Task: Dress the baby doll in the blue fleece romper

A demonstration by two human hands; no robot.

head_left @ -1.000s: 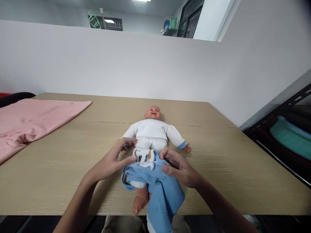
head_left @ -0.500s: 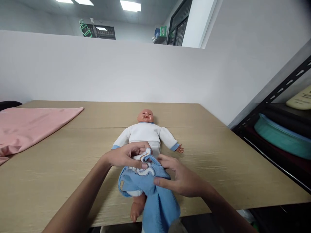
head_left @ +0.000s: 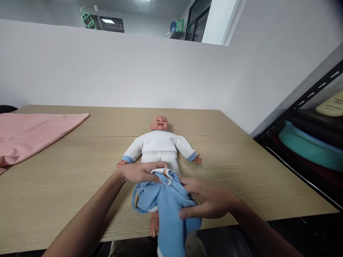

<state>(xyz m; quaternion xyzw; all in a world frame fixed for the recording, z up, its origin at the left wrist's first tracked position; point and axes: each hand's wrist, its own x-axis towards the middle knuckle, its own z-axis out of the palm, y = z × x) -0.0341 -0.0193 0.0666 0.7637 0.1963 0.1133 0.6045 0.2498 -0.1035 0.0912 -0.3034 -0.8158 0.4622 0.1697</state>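
A baby doll [head_left: 160, 141] lies on its back on the table, in a white top with blue cuffs and white trousers. Over its lower legs is a blue terry garment [head_left: 171, 207] with white trim, bunched at the upper end and hanging past the table edge. My left hand [head_left: 143, 172] pinches the trimmed upper edge, thumb toward me. On the right side of the cloth, my right hand [head_left: 206, 200] grips it between thumb and fingers, slightly blurred. One bare doll foot [head_left: 154, 225] shows below the garment; the other is hidden.
A pink cloth [head_left: 34, 132] lies at the table's left. Behind the wooden table [head_left: 80, 200] stands a white partition wall [head_left: 120, 71]. To the right, a black metal shelf [head_left: 300, 103] holds a teal basin [head_left: 308, 146] and a yellowish item [head_left: 331, 105].
The garment's white-patterned front has folded out of sight, showing more plain blue. My right hand has moved slightly right and the left thumb has shifted. The view has tipped down a little.
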